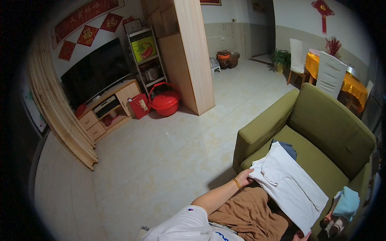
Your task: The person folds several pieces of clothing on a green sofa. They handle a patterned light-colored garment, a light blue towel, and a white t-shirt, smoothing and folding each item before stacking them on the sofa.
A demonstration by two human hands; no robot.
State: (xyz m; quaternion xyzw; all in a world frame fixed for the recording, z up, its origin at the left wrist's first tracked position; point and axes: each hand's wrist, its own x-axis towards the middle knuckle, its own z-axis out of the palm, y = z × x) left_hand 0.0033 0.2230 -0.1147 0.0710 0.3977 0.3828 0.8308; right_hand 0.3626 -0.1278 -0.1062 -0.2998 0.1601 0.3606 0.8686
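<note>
A white garment (289, 183), apparently a shirt with its sleeve folded over, stretches lengthwise across the front of a green armchair seat (313, 150). My left hand (245, 177) pinches its near left corner between thumb and fingers. At the bottom edge of the view my right hand (301, 236) grips the opposite end; most of this hand is cut off. Part of a dark blue-grey cloth (288, 149) shows from beneath the white garment. Brown fabric (250, 211) covers my lap just below.
A folded light-blue cloth (348, 202) lies with other fabric at the chair's right side. The green armrest (268, 116) rises beyond my left hand. Farther off stand a wooden pillar cabinet (196, 66), a red basin (165, 104), a TV stand (126, 96) and a dining chair (328, 75).
</note>
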